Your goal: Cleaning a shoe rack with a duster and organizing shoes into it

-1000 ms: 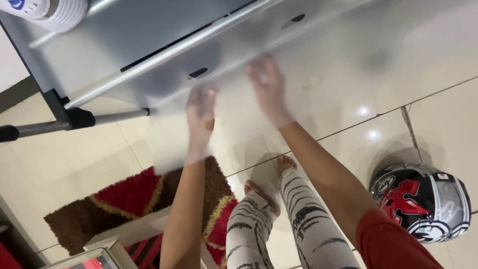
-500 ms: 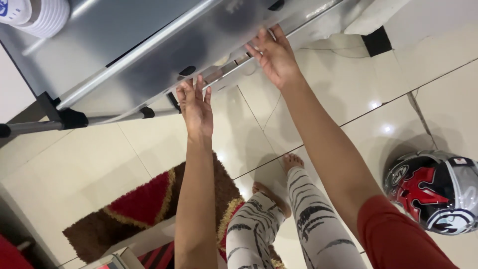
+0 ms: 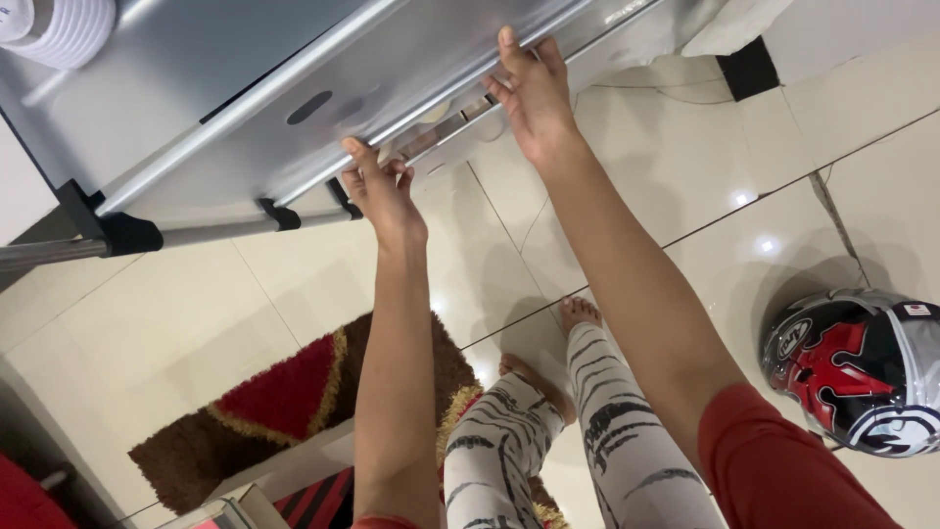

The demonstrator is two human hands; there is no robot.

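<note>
A grey translucent plastic drawer (image 3: 323, 103) with an oval finger hole fills the top of the head view, framed by silver rails. My left hand (image 3: 382, 188) is under its lower left part, fingers curled onto the bottom edge. My right hand (image 3: 534, 93) reaches higher and further right, fingertips hooked over the drawer's rail, thumb pointing up. Both arms are stretched forward. What is inside the drawer is hidden behind the cloudy plastic.
A red, black and white helmet (image 3: 862, 372) lies on the glossy tile floor at right. A brown and red rug (image 3: 284, 392) lies below my left arm. My bare feet and striped trousers (image 3: 548, 441) are at the bottom. A black frame foot (image 3: 132, 233) juts out at left.
The drawer front, blurred and pulled far out a second ago, has slid back toward the unit. Both hands went from spread open against it to gripping its edges.
</note>
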